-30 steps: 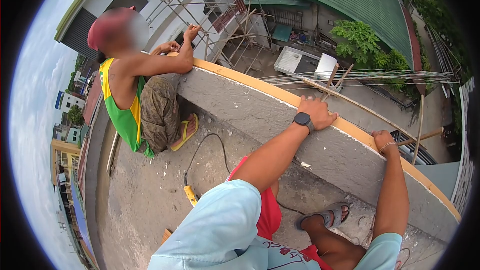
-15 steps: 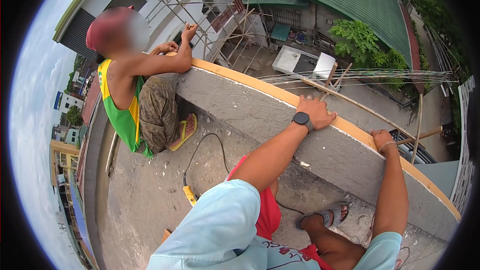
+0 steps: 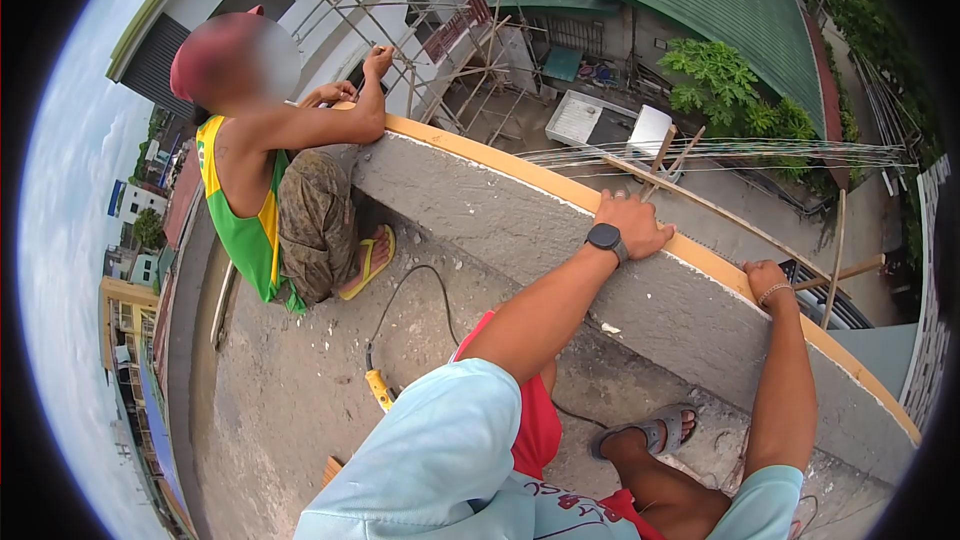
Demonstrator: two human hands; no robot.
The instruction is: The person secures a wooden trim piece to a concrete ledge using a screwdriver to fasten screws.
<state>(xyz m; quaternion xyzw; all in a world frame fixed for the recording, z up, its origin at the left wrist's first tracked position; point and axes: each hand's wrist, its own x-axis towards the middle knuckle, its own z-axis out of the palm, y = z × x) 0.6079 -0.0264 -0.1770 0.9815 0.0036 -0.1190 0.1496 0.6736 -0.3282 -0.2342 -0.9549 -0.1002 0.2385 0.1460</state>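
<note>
A long, narrow wooden board (image 3: 500, 163) runs along the outer edge of a rough cement parapet (image 3: 460, 202). My left hand (image 3: 634, 222), with a dark watch on its wrist, lies over the board near the middle of the view, fingers curled over the far edge. Farther right, my right hand (image 3: 766, 281), with a bracelet at the wrist, is closed over the same board. The undersides of both hands' fingers are hidden beyond the edge.
A co-worker in a red cap (image 3: 270, 200) crouches at the left, forearm on the parapet. A yellow power tool (image 3: 380, 389) with a cord lies on the concrete floor (image 3: 270, 410). Beyond the edge are a drop, wires, wooden poles (image 3: 735, 215) and bamboo scaffolding (image 3: 400, 20).
</note>
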